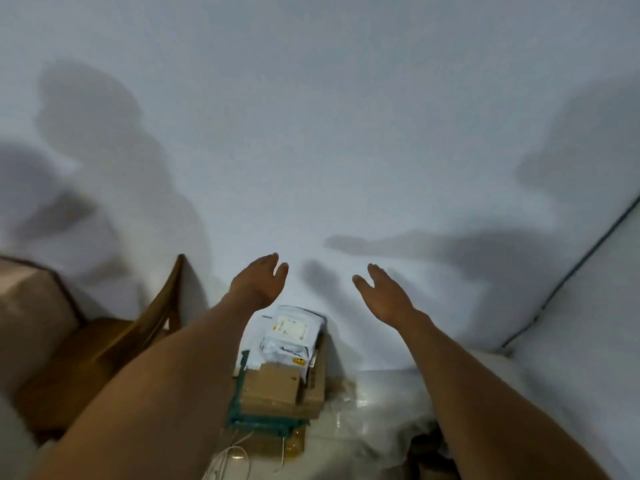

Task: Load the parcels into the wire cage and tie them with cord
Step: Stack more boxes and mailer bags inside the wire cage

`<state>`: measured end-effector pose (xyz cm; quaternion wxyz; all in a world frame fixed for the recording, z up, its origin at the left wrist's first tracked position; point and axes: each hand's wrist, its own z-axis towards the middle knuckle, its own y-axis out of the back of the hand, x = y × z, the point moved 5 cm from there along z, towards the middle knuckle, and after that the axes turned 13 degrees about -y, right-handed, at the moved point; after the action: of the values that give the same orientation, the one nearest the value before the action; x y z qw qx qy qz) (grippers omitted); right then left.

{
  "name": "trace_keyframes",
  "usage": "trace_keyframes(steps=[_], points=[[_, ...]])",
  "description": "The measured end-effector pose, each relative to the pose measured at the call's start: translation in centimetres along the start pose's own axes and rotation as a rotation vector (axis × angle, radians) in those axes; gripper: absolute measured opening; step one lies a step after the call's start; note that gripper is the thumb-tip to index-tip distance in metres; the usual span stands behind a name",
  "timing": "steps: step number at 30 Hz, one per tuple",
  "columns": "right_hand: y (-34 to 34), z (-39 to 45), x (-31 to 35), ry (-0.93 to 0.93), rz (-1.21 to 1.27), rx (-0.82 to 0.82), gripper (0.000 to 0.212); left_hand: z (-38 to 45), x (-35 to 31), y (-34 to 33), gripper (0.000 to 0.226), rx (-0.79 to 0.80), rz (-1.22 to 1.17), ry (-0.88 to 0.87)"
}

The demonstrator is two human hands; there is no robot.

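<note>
Far left, a wooden chair [114, 337] stands against the pale wall [311, 116], with a beige, blurred bulk just beside it at the frame's left edge. Now the left hand [259, 279]: raised in front of the wall on a bare forearm stretched forward, fingers straight and close together, thumb set a little apart, holding nothing. Below and between the two arms sits the stack of parcels [284, 362] on the floor, at the foot of the wall. A white plastic mailer bag [292, 329] with a printed label lies on top, brown cardboard boxes [273, 384] beneath it, and a green-framed base [258, 419] under the lot; whether that's the wire cage I cannot tell. Thin white cord [228, 452] trails loose on the floor just in front of the stack, near the bottom edge. Over to the right hand [384, 294]: also lifted, palm turned inward toward the left one, fingers extended and relaxed, thumb spread, nothing in its grasp. The two hands are well apart, both above the stack and touching none of it. Their shadows fall on the wall behind.
</note>
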<state>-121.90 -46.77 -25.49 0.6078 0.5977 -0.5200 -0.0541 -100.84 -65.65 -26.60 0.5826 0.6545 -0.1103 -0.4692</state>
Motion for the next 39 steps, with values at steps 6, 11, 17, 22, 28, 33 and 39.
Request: trace_keyframes(steps=[6, 11, 17, 22, 28, 33, 39], points=[[-14.2, 12.6, 5.1, -0.032, -0.073, 0.181, 0.075, 3.5, 16.3, -5.2, 0.069, 0.069, -0.108, 0.251], [-23.1, 20.0, 0.6, -0.217, -0.093, 0.238, 0.077, 7.2, 23.1, -14.1, 0.076, 0.187, -0.214, 0.420], [-32.3, 26.5, -8.7, -0.470, -0.035, 0.309, 0.086, 10.5, 25.2, -27.2, 0.096, 0.212, -0.520, 0.549], [-38.4, 31.2, -13.0, -0.607, 0.103, 0.375, 0.094, 13.8, 27.7, -37.0, 0.110, 0.192, -0.497, 0.644], [-44.1, 34.5, -20.3, -0.760, 0.550, 0.428, 0.106, 15.3, 30.0, -41.3, 0.103, 0.190, -0.423, 0.735], [-36.0, 31.6, -15.4, -0.789, 0.624, 0.409, 0.020, 16.7, 26.1, -37.6, 0.073, 0.141, -0.493, 0.695], [-24.3, 27.2, -13.5, -0.678, 0.699, 0.191, 0.023, 17.6, 16.8, -32.2, 0.068, 0.128, -0.566, 0.521]])
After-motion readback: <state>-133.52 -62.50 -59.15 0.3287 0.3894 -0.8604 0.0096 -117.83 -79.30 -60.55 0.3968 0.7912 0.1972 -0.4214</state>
